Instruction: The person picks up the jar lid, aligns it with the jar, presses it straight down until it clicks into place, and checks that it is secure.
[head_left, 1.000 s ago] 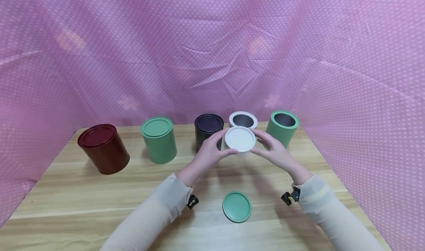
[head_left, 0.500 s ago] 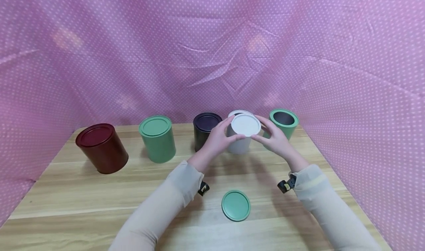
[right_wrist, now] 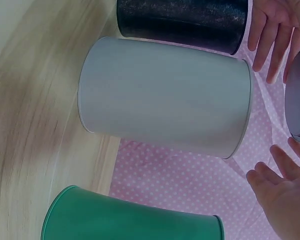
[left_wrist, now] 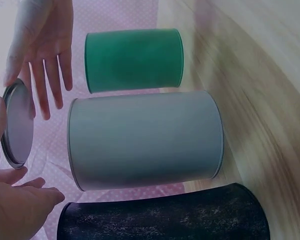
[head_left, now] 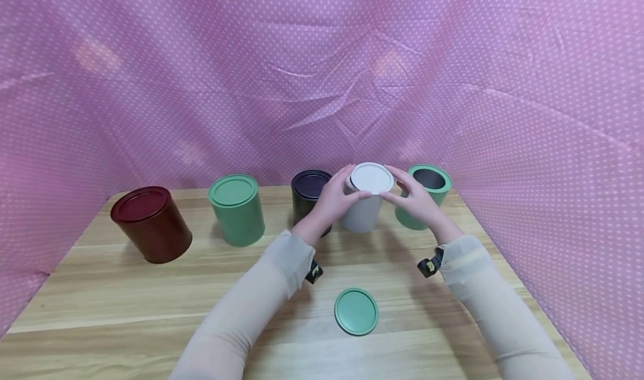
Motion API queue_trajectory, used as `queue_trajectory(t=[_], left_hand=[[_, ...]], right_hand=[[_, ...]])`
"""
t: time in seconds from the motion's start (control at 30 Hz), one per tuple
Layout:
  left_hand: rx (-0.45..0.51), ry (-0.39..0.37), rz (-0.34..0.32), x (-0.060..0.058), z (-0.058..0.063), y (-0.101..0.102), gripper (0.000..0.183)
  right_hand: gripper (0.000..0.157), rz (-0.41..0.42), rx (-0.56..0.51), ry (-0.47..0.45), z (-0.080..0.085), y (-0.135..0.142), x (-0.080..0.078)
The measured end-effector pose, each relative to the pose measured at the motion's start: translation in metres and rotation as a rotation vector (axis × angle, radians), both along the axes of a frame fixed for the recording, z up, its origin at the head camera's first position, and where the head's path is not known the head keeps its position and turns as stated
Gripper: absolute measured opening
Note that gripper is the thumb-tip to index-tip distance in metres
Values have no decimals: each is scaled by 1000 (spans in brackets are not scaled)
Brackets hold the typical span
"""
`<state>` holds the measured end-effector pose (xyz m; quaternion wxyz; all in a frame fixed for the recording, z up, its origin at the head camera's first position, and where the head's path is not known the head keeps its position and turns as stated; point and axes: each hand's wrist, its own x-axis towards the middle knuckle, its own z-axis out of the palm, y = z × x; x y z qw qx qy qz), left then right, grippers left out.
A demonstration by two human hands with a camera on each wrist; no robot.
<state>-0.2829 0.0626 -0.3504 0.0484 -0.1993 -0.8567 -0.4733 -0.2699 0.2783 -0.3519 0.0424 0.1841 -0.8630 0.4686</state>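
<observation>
A round white lid (head_left: 372, 179) is held level between both hands. My left hand (head_left: 334, 202) pinches its left side, thumb at the near rim and fingers toward the far rim. On its right side, my right hand (head_left: 416, 205) grips the same way. Below stands an upright white can (head_left: 361, 215), its mouth covered by the lid in the head view. In the left wrist view a gap shows between the lid (left_wrist: 20, 125) and the can (left_wrist: 145, 140). The right wrist view shows the lid (right_wrist: 297, 97) apart from the can's (right_wrist: 165, 95) rim too.
To the right of the white can is an open green can (head_left: 411, 219); a lidded black can (head_left: 302, 208) stands close on its left. Further left are a lidded green can (head_left: 241, 221) and a lidded dark red can (head_left: 163, 232). A green lid (head_left: 356, 312) lies in front.
Both hands have carried the white lid away from me and slightly right, from in front of the white can to over its mouth. The cans and green lid stay put.
</observation>
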Motion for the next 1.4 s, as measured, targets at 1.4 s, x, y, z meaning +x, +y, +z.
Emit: queue_trajectory(t=[1.4], left_hand=[[-53, -164, -22, -42, -9, 19, 80]], right_hand=[[70, 81, 87, -258, 0, 17, -55]])
